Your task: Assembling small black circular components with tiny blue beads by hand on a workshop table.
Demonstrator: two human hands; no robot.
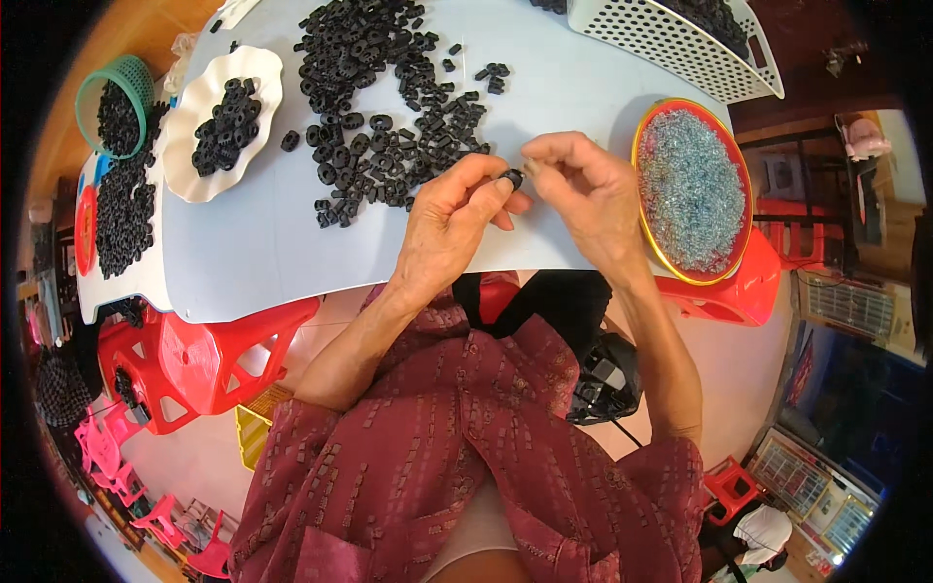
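Just above the near edge of the table, my left hand point(445, 223) is closed in a pinch on a small black plastic part point(512, 179). Close beside it, my right hand point(586, 194) has its thumb and forefinger pressed together; whatever they hold is too small to make out. Beyond my left hand spreads a pile of loose black plastic parts point(355, 58), thinning out toward me. Nearest my right hand stands a red bowl with a yellow rim point(645, 233), filled with small clear bluish pieces point(692, 189).
On the left, a white scalloped plate point(180, 175) carries more black parts. Past it are a green basket point(138, 73) and another heap point(124, 219). A white perforated basket point(661, 49) stands at the far right. Red stools point(219, 360) are below the pale table point(233, 253).
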